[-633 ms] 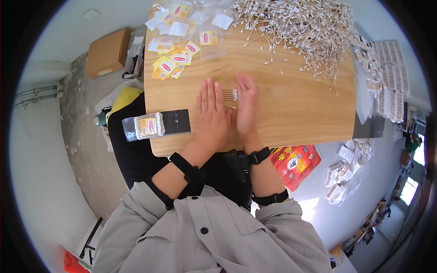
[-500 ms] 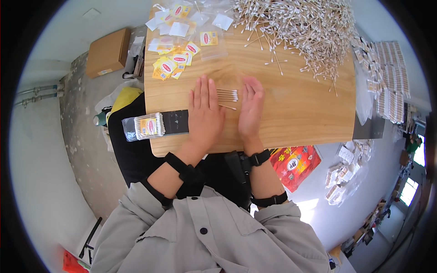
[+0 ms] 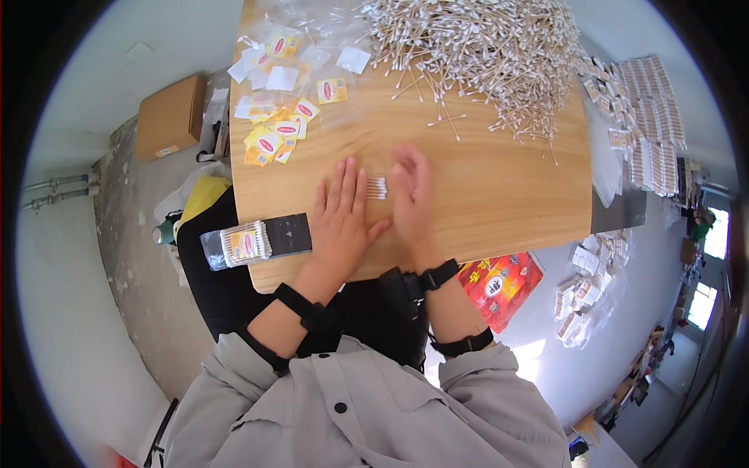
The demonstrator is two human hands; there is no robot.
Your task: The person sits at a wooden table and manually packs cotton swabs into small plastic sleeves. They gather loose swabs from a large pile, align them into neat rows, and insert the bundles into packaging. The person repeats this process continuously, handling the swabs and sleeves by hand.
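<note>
My left hand lies flat on the wooden table, fingers stretched out, covering most of a small row of cotton swabs. Only the white tips of that row show past the index finger. Just right of the tips my right hand stands on edge, fingers bent and somewhat blurred, with nothing visible in it. Left of my left wrist, a clear bag packed with cotton swabs and a yellow label rests on a dark strip at the table's edge.
A large heap of loose swabs covers the table's far right. Yellow labels and clear bags lie at the far left. Packed swab bundles are stacked beyond the right edge. A cardboard box stands on the floor at left.
The whole view has shifted, with the table lower and further left. One stray slanted swab below the row no longer shows, and less of the row sticks out. My right fingers are more bent.
</note>
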